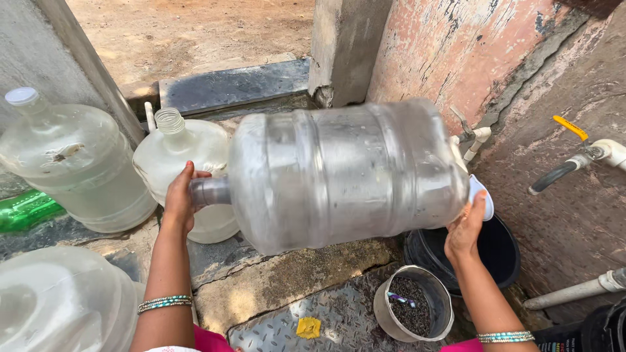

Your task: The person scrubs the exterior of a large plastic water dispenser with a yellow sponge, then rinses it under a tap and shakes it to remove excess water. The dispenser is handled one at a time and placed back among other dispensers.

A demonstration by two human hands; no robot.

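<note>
I hold a large clear plastic water jug [345, 173] sideways in the air, its neck pointing left. My left hand [179, 199] is wrapped over the neck and mouth. My right hand [464, 229] presses against the jug's base on the right, with a small white cap-like piece [481, 194] by its fingers. The jug looks nearly empty, with droplets inside.
Two more jugs stand at left: a capped one [75, 163] and an open one [189, 156]; another [59, 300] fills the lower left. A green bottle [26, 210] lies nearby. Below are a black tub [505, 251], a small bucket [414, 303] of dark grit, and taps [574, 160] on the wall.
</note>
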